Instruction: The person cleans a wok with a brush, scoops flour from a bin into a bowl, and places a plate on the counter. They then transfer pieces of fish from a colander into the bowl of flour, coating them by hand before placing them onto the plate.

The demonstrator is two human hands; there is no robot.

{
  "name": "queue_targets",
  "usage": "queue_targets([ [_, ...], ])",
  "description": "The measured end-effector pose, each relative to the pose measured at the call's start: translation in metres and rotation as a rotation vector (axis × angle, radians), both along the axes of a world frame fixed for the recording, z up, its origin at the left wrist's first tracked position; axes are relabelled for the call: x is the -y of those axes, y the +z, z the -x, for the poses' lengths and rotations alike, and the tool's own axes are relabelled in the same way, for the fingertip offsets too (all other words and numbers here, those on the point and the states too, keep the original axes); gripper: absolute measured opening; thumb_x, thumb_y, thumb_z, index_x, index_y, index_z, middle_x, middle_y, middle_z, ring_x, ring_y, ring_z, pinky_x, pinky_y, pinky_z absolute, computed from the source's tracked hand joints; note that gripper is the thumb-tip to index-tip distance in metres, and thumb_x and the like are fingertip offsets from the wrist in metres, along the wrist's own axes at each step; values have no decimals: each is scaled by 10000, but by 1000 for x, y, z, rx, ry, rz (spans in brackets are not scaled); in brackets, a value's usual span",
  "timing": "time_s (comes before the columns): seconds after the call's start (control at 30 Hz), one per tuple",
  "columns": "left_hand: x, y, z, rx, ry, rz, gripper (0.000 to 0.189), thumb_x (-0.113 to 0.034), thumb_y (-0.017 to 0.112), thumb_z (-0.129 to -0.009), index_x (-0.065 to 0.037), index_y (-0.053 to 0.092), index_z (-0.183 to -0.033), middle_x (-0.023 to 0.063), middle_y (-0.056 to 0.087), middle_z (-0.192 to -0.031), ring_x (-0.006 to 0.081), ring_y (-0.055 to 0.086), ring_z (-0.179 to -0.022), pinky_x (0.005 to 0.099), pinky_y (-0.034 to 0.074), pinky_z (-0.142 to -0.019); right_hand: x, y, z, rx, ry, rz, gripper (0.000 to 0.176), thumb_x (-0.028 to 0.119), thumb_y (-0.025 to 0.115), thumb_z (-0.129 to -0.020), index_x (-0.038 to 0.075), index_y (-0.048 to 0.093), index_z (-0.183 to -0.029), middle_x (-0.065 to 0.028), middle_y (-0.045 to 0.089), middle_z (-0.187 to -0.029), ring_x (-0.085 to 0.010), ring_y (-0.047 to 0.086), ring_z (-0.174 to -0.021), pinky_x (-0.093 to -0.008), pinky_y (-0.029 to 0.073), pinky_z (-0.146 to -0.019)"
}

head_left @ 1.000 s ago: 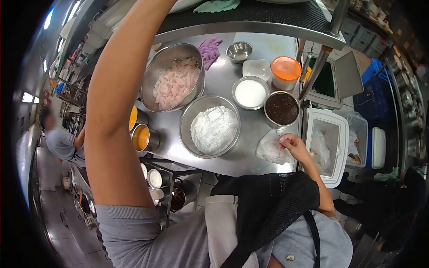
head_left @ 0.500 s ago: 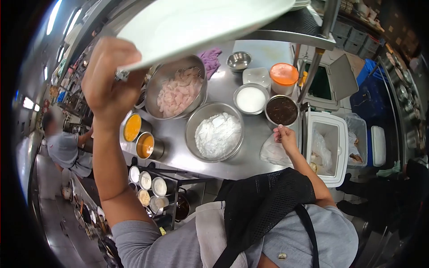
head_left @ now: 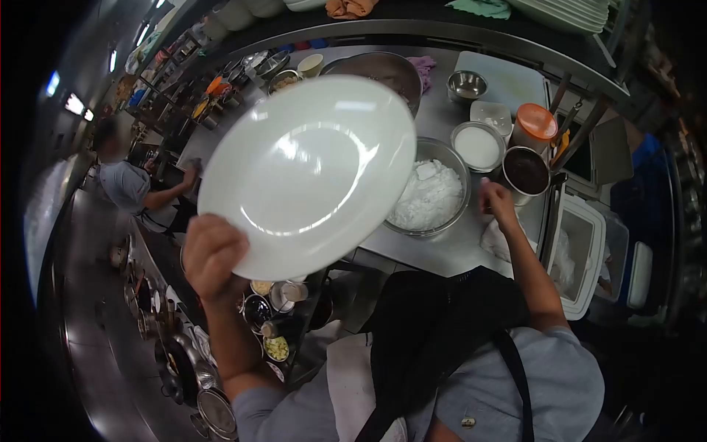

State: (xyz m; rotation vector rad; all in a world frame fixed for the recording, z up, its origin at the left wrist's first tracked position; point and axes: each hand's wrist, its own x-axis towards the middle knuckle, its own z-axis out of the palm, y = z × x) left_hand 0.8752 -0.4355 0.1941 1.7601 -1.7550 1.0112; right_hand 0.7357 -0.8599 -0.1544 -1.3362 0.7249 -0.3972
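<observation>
A large white oval plate [head_left: 309, 177] is tilted in front of me, its lower left rim gripped by my left hand [head_left: 215, 256]. It hides part of the steel counter. My right hand [head_left: 498, 200] is over the counter with its fingers drawn together; whether anything small is between them is too blurred to tell. Near that hand are a steel pot of dark sauce [head_left: 526, 172], a bowl of white granules [head_left: 477, 146] and a clear plastic bag [head_left: 498, 240]. A steel bowl of white powder [head_left: 427, 193] stands between the plate and my right hand.
A shelf [head_left: 412, 26] with stacked plates crosses the top. An orange-lidded tub [head_left: 536, 122], a small steel bowl [head_left: 467, 85] and a white cutting board [head_left: 504, 78] are at the counter's back. An open white cooler [head_left: 582, 254] stands right. Another person [head_left: 127, 184] works at left.
My left hand has brought the plate down from the top of the view, and it now covers the yellow liquid containers. My right hand has moved slightly up and right in view.
</observation>
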Motion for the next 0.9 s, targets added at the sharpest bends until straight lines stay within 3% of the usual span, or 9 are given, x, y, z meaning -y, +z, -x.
queue_targets([
  [0.13,-37,-51,13,-212,115,-25,240,-29,743,-669,-39,541,-798,98,607,-762,285,592,-711,424,499,-718,-14,-51,-27,-1,187,299,285,268,667,-903,23,544,-827,-54,564,-594,-131,532,-431,-285,413,-390],
  [0.27,-60,-97,17,-330,215,-94,265,33,753,-634,-40,543,-780,90,606,-774,303,600,-766,440,507,-808,-33,-45,-26,-39,143,246,287,227,609,-926,-36,497,-895,-94,594,-609,-171,605,-467,-314,470,-401],
  [0.47,-44,-112,11,-373,130,-80,263,63,743,-633,-41,550,-779,86,609,-779,297,606,-785,460,511,-848,-75,-47,-21,-109,132,249,341,277,610,-948,-42,502,-897,-104,608,-633,-176,613,-492,-311,496,-441],
  [0.53,-38,-114,5,-367,38,-60,256,60,740,-638,-42,556,-784,86,612,-781,294,606,-774,463,515,-836,-85,-34,-7,3,421,92,380,344,605,-961,-21,541,-879,-93,621,-654,-161,605,-522,-313,505,-497],
  [0.57,-31,-115,3,-376,13,-61,256,60,740,-638,-42,556,-784,86,612,-781,294,606,-774,463,515,-836,-85,-31,5,-8,397,94,380,344,605,-961,-21,541,-879,-93,621,-654,-161,605,-522,-313,505,-497],
  [0.63,-11,-116,3,-380,-136,-49,252,56,731,-640,-46,562,-795,84,613,-781,297,603,-767,465,518,-815,-88,-24,27,-58,499,646,394,392,592,-969,21,584,-835,-75,634,-671,-147,585,-538,-313,494,-533],
  [0.73,24,-128,8,-375,-341,-112,234,13,689,-601,-50,576,-796,77,626,-798,289,595,-748,422,501,-717,-67,-37,77,-181,392,264,371,387,606,-961,55,616,-795,-54,632,-652,-131,566,-530,-298,461,-507],
  [0.83,64,-150,27,-439,-510,-202,207,-37,685,-608,-61,603,-796,52,641,-834,245,604,-765,368,480,-670,-15,-98,138,-154,129,264,299,303,610,-942,22,654,-848,-48,655,-690,-113,596,-557,-273,483,-515],
  [0.9,90,-159,46,-477,-590,-293,180,-49,689,-644,-72,617,-807,34,643,-860,219,608,-778,342,474,-671,4,-90,157,-142,-106,159,353,342,568,-971,19,678,-882,-45,640,-693,-127,593,-604,-268,490,-596],
])
